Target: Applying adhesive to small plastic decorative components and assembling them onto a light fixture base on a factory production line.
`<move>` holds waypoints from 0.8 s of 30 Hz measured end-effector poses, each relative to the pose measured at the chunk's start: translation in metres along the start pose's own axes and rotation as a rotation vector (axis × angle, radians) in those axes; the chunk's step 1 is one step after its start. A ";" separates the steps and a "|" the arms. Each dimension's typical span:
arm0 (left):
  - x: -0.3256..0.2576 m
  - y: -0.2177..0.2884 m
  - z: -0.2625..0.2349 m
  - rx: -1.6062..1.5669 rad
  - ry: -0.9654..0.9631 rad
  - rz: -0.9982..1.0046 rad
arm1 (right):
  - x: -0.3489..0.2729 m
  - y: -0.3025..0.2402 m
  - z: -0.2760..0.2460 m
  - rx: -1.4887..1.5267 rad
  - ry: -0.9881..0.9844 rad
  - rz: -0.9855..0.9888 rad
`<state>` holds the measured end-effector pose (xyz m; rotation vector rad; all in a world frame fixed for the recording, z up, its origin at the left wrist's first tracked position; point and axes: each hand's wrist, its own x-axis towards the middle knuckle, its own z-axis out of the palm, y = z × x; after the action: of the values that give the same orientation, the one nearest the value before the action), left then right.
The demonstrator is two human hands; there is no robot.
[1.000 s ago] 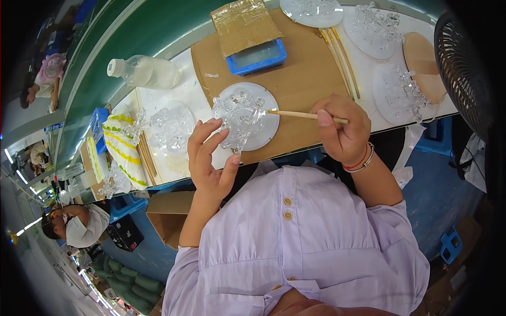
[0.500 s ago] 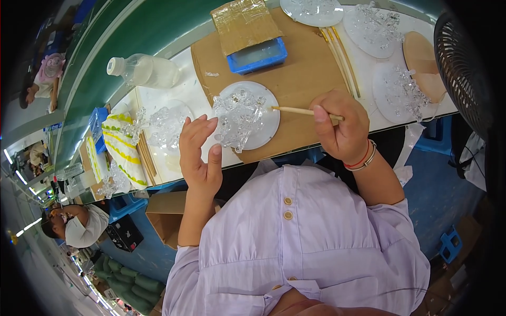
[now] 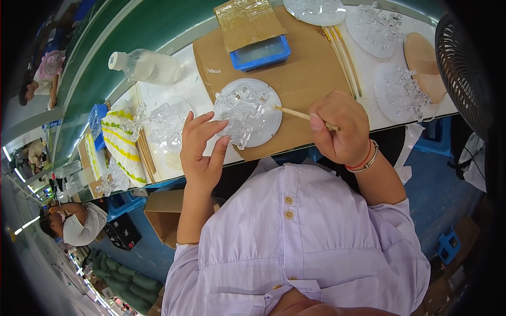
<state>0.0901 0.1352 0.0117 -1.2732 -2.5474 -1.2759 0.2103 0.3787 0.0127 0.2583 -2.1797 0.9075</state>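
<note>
Right hand (image 3: 341, 129): grip closed around a slim brush (image 3: 301, 114), tip at the right part of a white disc (image 3: 273, 124). Left hand (image 3: 200, 152): grip parted beside clear pieces (image 3: 243, 111) on the disc; contact uncertain. Far: blue tray (image 3: 263, 65) on cardboard (image 3: 303, 58).

Brush (image 3: 298, 114) pale tan; plate (image 3: 273, 124) white; tray (image 3: 263, 63) blue; cloth (image 3: 122, 146) white, striped yellow and green
</note>
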 end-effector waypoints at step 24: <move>-0.005 0.013 0.020 -0.102 0.049 -0.073 | -0.002 0.007 -0.004 0.046 -0.004 -0.002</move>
<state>0.1088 0.1499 0.0052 -1.1598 -2.5478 -1.4496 0.2106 0.3860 0.0097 0.2854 -2.1638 0.9580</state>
